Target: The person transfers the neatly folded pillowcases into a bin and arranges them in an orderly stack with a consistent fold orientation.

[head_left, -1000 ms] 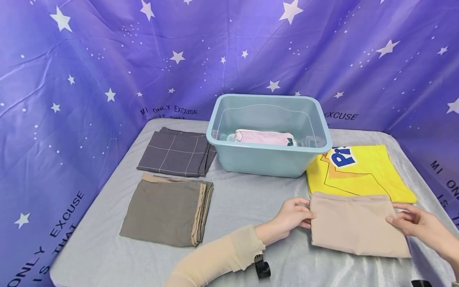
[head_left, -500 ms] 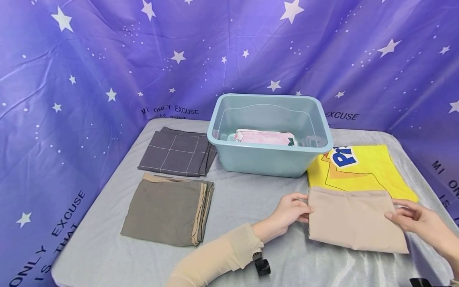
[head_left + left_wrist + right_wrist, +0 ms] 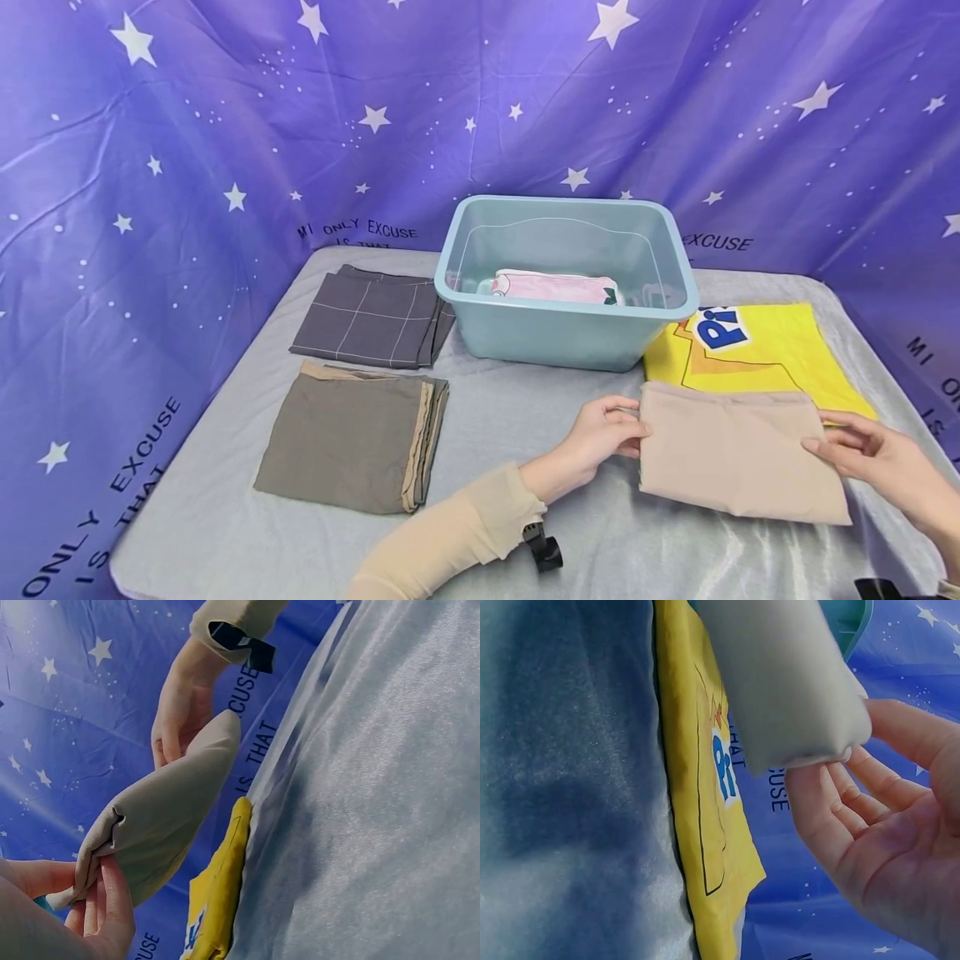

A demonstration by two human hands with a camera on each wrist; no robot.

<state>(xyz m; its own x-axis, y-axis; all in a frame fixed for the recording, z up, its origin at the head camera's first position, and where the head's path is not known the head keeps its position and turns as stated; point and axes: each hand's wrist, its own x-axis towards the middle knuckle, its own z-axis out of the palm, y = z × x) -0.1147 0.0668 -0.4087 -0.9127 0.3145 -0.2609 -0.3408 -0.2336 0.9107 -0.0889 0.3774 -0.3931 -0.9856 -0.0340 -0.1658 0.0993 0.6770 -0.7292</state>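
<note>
A folded beige cloth [image 3: 738,454] hangs between the two hands, raised off the table as both wrist views show. My left hand [image 3: 592,437] pinches its left edge between thumb and fingers. At the opposite edge, the right hand [image 3: 873,458] pinches it the same way. In the left wrist view the cloth [image 3: 157,810] is seen edge-on, its folded layers gathered at the left fingers [image 3: 112,900]. Behind and partly covered by it in the head view lies a folded yellow cloth [image 3: 795,350] with a blue-lettered print.
A blue-green plastic bin [image 3: 551,333] stands at the back centre with a folded pink cloth [image 3: 555,287] inside. On the left lie a folded dark grid-patterned cloth [image 3: 367,321] and a folded grey-brown cloth [image 3: 341,442]. A starry purple curtain [image 3: 300,125] backs the grey-covered table [image 3: 510,417].
Both hands have moved the beige cloth slightly up and left in the head view, so it covers a little more of the yellow cloth. The grip stays the same.
</note>
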